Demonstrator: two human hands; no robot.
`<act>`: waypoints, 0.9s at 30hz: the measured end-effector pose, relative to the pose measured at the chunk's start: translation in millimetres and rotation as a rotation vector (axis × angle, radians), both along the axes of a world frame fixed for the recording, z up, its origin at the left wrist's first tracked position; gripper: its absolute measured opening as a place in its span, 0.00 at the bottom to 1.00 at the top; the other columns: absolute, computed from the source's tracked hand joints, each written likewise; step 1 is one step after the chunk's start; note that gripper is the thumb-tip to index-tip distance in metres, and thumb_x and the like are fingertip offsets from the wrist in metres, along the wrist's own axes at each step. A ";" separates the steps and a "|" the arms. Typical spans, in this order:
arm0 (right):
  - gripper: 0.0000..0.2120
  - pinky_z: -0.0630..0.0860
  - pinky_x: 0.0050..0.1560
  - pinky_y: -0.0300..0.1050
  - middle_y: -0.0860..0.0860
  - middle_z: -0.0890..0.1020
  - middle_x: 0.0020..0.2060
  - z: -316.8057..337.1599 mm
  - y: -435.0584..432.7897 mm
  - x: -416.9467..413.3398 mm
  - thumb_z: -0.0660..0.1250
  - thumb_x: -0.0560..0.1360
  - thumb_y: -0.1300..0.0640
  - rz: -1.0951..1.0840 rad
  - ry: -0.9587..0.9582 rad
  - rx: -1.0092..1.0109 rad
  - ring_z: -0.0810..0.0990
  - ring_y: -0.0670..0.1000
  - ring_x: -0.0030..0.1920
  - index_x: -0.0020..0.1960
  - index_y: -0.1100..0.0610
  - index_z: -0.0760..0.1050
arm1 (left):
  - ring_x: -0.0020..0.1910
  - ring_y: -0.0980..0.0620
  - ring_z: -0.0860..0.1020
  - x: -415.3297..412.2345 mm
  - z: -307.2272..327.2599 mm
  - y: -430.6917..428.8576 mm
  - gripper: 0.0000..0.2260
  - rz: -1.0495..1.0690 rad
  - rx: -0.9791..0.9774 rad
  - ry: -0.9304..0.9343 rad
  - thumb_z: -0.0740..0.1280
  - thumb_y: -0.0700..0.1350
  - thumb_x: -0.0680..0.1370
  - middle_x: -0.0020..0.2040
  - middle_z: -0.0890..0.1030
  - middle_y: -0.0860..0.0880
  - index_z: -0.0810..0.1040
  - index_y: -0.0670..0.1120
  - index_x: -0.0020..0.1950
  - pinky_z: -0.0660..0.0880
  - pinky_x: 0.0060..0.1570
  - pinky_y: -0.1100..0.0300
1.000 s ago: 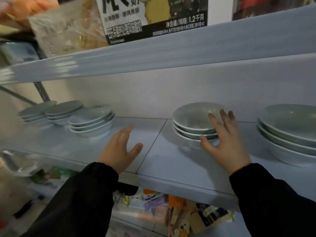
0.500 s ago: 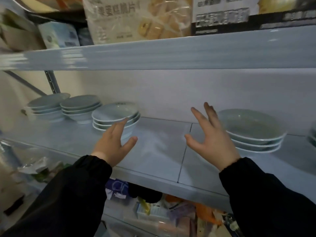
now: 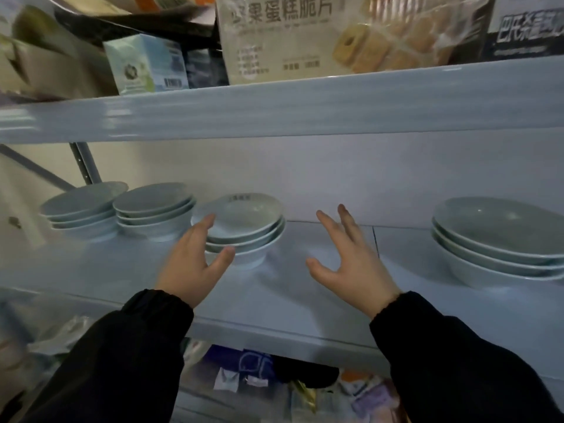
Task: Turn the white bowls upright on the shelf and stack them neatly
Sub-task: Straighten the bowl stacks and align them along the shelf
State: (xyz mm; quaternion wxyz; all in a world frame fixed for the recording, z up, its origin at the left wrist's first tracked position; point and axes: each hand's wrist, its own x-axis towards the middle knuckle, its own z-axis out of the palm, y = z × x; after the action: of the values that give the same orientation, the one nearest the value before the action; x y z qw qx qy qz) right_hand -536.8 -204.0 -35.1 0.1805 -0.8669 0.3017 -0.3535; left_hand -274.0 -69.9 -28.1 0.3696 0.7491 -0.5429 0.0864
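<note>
Several stacks of white bowls stand upright on the pale shelf (image 3: pixel 274 306). The middle stack (image 3: pixel 247 221) has three bowls. My left hand (image 3: pixel 192 264) is open, its fingers and thumb at that stack's left front side, holding nothing. My right hand (image 3: pixel 351 264) is open with spread fingers over bare shelf, to the right of that stack and apart from it. Two more stacks sit further left, the left-middle stack (image 3: pixel 152 209) and the far left stack (image 3: pixel 82 209). A stack of larger bowls (image 3: pixel 500 239) stands at the right.
The shelf above (image 3: pixel 274 111) hangs low over the bowls and carries a snack bag (image 3: pixel 305 35) and boxes (image 3: pixel 146 65). Packaged goods (image 3: pixel 259 380) fill the level below. A metal upright (image 3: pixel 85 163) stands at the back left.
The view has swung left. My right hand left the bowl stack it touched and moved left over bare shelf. My left hand advanced to the middle stack.
</note>
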 end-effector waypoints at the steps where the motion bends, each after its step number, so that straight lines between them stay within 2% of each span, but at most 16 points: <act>1: 0.39 0.56 0.65 0.34 0.43 0.44 0.81 -1.1 0.0 4.6 0.67 0.74 0.39 0.016 -0.012 0.046 0.53 0.43 0.78 0.79 0.36 0.51 | 0.75 0.52 0.63 2.5 -1.6 -2.6 0.33 0.002 -0.010 0.010 0.63 0.61 0.79 0.77 0.65 0.50 0.58 0.49 0.80 0.61 0.68 0.60; 4: 0.39 0.53 0.69 0.34 0.46 0.50 0.81 -2.0 -6.6 20.1 0.67 0.74 0.38 0.086 -0.077 0.165 0.49 0.41 0.78 0.79 0.37 0.51 | 0.75 0.49 0.63 7.0 -4.0 -11.1 0.33 0.016 -0.059 0.041 0.65 0.56 0.79 0.77 0.64 0.47 0.58 0.48 0.80 0.61 0.70 0.56; 7: 0.42 0.53 0.76 0.41 0.44 0.54 0.80 3.0 -18.2 37.0 0.68 0.73 0.37 0.153 -0.122 0.236 0.50 0.41 0.79 0.80 0.42 0.51 | 0.76 0.48 0.63 8.7 -8.5 -18.5 0.33 0.033 -0.095 0.152 0.66 0.56 0.78 0.77 0.62 0.48 0.57 0.50 0.80 0.62 0.70 0.56; 9: 0.43 0.53 0.76 0.41 0.43 0.56 0.80 9.0 -25.7 49.5 0.70 0.74 0.39 0.196 -0.149 0.283 0.52 0.41 0.78 0.81 0.44 0.51 | 0.76 0.48 0.63 9.9 -9.9 -21.0 0.36 0.049 -0.117 0.224 0.67 0.61 0.77 0.78 0.61 0.49 0.56 0.52 0.80 0.63 0.70 0.53; 12: 0.44 0.53 0.72 0.35 0.43 0.57 0.79 13.4 -36.4 70.9 0.73 0.73 0.42 0.258 -0.181 0.329 0.54 0.41 0.77 0.81 0.47 0.52 | 0.75 0.47 0.64 16.7 -11.3 -20.5 0.41 0.114 -0.126 0.254 0.63 0.70 0.72 0.78 0.60 0.51 0.55 0.55 0.80 0.65 0.72 0.45; 15: 0.44 0.53 0.68 0.29 0.39 0.61 0.72 5.9 -42.3 88.0 0.74 0.73 0.44 0.302 -0.249 0.345 0.57 0.36 0.72 0.80 0.49 0.52 | 0.75 0.49 0.63 25.2 -21.1 -18.0 0.46 0.158 -0.135 0.344 0.62 0.74 0.69 0.80 0.58 0.52 0.53 0.55 0.80 0.64 0.73 0.45; 17: 0.44 0.53 0.66 0.26 0.36 0.60 0.69 -7.7 -45.5 94.5 0.74 0.73 0.45 0.319 -0.293 0.342 0.58 0.32 0.68 0.80 0.47 0.53 | 0.72 0.56 0.63 26.5 -31.3 -15.7 0.43 0.163 -0.168 0.401 0.65 0.70 0.72 0.80 0.59 0.50 0.54 0.54 0.80 0.65 0.72 0.51; 18: 0.42 0.54 0.67 0.26 0.34 0.60 0.69 -16.1 -46.4 96.1 0.74 0.73 0.45 0.322 -0.309 0.354 0.58 0.30 0.68 0.78 0.43 0.52 | 0.71 0.58 0.63 27.1 -37.6 -14.1 0.39 0.164 -0.182 0.434 0.67 0.64 0.76 0.79 0.60 0.50 0.54 0.53 0.80 0.65 0.71 0.53; 20: 0.38 0.55 0.67 0.26 0.25 0.58 0.66 -26.5 -46.4 98.9 0.75 0.73 0.46 0.334 -0.336 0.374 0.59 0.23 0.65 0.70 0.32 0.52 | 0.71 0.58 0.63 30.0 -47.0 -12.8 0.33 0.157 -0.203 0.463 0.66 0.52 0.79 0.79 0.61 0.48 0.55 0.51 0.80 0.65 0.69 0.56; 22: 0.36 0.57 0.63 0.22 0.19 0.58 0.62 -27.2 -45.8 100.3 0.76 0.73 0.48 0.351 -0.335 0.382 0.58 0.19 0.62 0.65 0.28 0.54 | 0.73 0.56 0.62 37.2 -46.5 -16.0 0.32 0.133 -0.200 0.495 0.66 0.47 0.80 0.79 0.61 0.48 0.55 0.50 0.80 0.64 0.66 0.59; 24: 0.34 0.59 0.60 0.20 0.17 0.62 0.61 -24.0 -45.4 101.4 0.76 0.73 0.51 0.369 -0.327 0.379 0.62 0.20 0.63 0.65 0.30 0.58 | 0.76 0.52 0.62 50.1 -43.7 -22.8 0.34 0.065 -0.216 0.559 0.68 0.47 0.79 0.79 0.61 0.48 0.54 0.49 0.80 0.63 0.65 0.59; 27: 0.36 0.61 0.62 0.22 0.21 0.67 0.64 -22.9 -44.6 105.8 0.77 0.73 0.51 0.392 -0.287 0.407 0.65 0.26 0.66 0.69 0.32 0.59 | 0.76 0.51 0.64 72.4 -36.2 -33.4 0.45 -0.131 -0.237 0.719 0.76 0.57 0.71 0.78 0.64 0.48 0.54 0.50 0.80 0.65 0.71 0.50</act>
State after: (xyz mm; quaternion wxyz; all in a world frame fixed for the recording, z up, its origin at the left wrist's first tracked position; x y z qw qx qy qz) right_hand -431.0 -248.6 -58.0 0.4557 -0.7959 0.1648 -0.3630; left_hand -201.6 -103.3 -64.3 0.6254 0.6472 -0.4116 -0.1435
